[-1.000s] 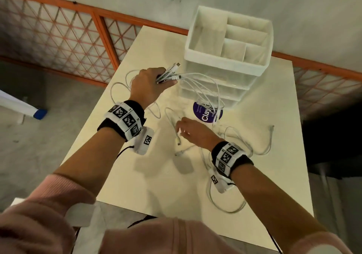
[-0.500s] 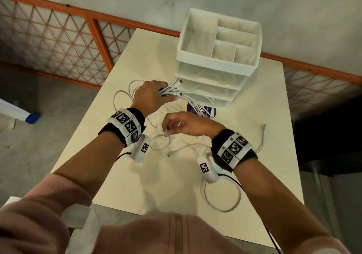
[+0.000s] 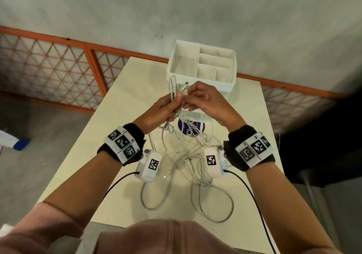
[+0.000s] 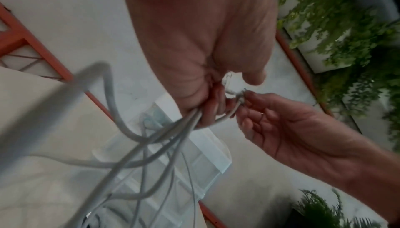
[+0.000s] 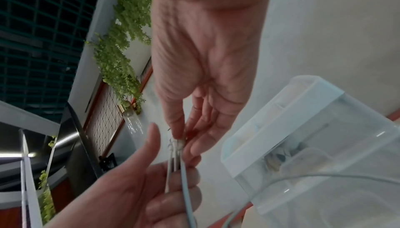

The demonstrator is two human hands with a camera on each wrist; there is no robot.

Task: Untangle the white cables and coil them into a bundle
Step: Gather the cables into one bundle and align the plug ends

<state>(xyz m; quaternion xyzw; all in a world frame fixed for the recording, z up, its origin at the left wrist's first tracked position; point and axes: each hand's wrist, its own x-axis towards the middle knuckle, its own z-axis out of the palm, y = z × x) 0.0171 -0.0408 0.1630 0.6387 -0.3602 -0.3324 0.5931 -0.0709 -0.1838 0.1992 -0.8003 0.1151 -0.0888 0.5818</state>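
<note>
- Both of your hands are up over the table (image 3: 125,100), meeting just in front of the white organizer (image 3: 201,71).
- Your left hand (image 3: 156,112) is fisted around a bunch of white cables (image 3: 188,155), plug ends poking up out of the top.
- Your right hand (image 3: 203,100) pinches one plug end right at that bunch, thumb and fingertip squeezed on it.
- The rest of the cables hang down from your grip and sprawl in loose loops on the near half of the table, crossing a purple sticker (image 3: 191,127).
</note>
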